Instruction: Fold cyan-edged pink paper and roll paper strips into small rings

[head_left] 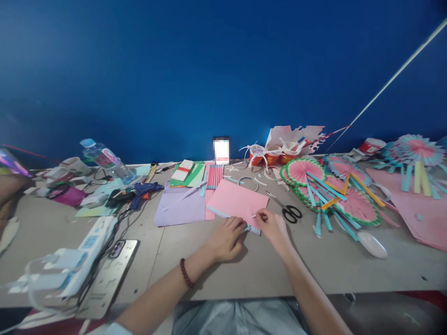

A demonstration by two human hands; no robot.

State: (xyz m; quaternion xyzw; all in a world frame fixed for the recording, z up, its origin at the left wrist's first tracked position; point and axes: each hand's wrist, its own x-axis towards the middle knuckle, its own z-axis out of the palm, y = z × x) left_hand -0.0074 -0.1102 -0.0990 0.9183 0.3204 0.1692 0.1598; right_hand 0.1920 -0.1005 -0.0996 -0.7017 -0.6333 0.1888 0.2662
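Right hand [268, 221] pinches white sliver [253, 216]; what left hand [226, 236] grips, we can't tell. Blue strip [217, 212] runs crosswise nearside of pinch, edging pink sheet [239, 195], left hand nearer.

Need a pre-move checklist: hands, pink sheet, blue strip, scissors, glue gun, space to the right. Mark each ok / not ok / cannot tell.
1. Left hand on the pink sheet: ok, fingers rest at its near edge.
2. Right hand gripping firmly: cannot tell; its fingertips are at the sheet's right side, too small to judge.
3. Light-blue strip stuck down along the near edge: cannot tell; it lies there, partly covered by the left hand.
4. Scissors out of the hands: ok, lying right of the sheet.
5. Blue glue gun hot: cannot tell; it lies at the left.
6. Space right of the scissors free: not ok, paper fans crowd it.
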